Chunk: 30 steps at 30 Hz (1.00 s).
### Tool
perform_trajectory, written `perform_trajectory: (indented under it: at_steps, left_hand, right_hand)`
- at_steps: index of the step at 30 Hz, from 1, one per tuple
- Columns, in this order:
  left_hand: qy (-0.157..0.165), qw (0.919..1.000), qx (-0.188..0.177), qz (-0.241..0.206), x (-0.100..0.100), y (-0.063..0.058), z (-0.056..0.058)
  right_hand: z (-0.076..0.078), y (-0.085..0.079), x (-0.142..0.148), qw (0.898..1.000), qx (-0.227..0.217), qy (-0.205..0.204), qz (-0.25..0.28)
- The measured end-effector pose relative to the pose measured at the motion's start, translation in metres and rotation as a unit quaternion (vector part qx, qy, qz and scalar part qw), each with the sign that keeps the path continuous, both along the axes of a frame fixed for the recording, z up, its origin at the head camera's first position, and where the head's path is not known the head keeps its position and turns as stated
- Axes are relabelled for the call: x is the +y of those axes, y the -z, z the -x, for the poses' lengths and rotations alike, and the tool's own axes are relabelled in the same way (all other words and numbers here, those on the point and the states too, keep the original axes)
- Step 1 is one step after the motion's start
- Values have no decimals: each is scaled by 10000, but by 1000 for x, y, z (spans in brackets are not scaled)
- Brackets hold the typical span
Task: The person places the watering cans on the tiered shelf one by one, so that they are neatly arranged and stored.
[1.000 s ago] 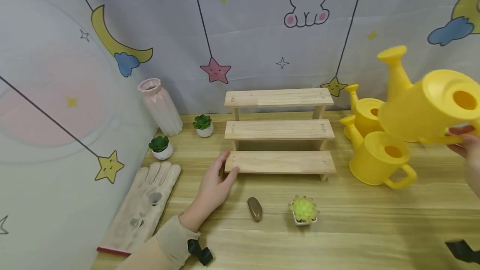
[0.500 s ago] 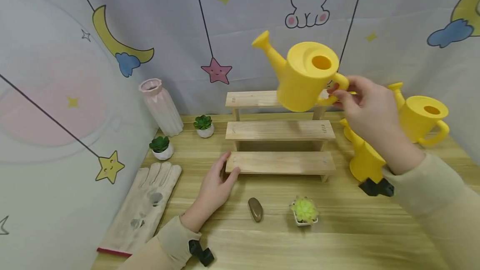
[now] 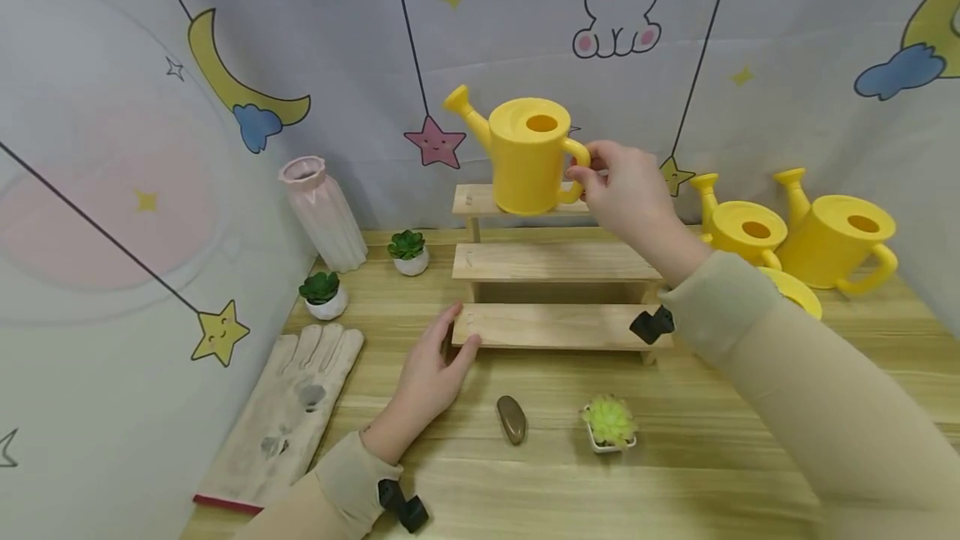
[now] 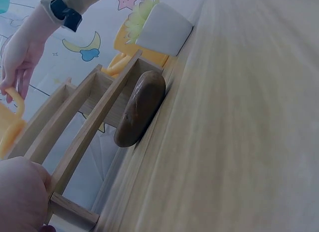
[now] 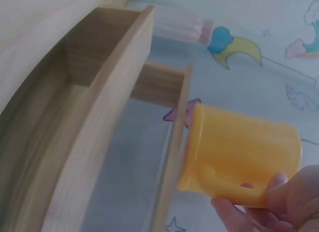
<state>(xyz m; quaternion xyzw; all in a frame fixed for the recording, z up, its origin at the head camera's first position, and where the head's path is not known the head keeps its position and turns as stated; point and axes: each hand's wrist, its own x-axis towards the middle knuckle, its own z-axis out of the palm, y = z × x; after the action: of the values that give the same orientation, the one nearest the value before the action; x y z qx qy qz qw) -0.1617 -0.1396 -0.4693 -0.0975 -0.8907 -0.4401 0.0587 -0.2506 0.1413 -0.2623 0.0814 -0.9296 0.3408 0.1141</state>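
My right hand [image 3: 628,188] pinches the handle of a yellow watering can [image 3: 525,161], upright with its spout to the left. The can's base overlaps the top step of a three-tier wooden stand [image 3: 555,325] in the head view; in the right wrist view, the can's base [image 5: 192,147] is right at that step's edge. My left hand [image 3: 429,369] grips the left end of the stand's bottom step, thumb at the front and fingers at the side. In the left wrist view, part of the left hand [image 4: 22,197] shows at the stand's end.
More yellow watering cans [image 3: 840,240] stand at the right, one mostly behind my right sleeve. A brown stone [image 3: 512,419] and a light green succulent [image 3: 609,423] lie in front of the stand. At left are a pink-white vase [image 3: 326,215], two dark succulents [image 3: 322,294] and a glove [image 3: 288,415].
My right hand has carried the watering can leftward from the right side to the top step, lowering it slightly in the last half second. The left hand has stayed on the stand.
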Motion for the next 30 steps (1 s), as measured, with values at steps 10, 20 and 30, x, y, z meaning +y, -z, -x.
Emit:
perform_trajectory:
  at_steps: [10, 20, 30]
  left_hand:
    - [-9, 10000, -11, -14, 1, 0, 0]
    - [28, 10000, -4, -27, 0, 1, 1]
    - [24, 10000, -17, -23, 0, 3, 2]
  right_hand:
    - [8, 4, -14, 10000, -51, -9, -61]
    - [15, 1, -26, 9997, -222, -74, 20]
    - [14, 5, -32, 9995, -188, -201, 142]
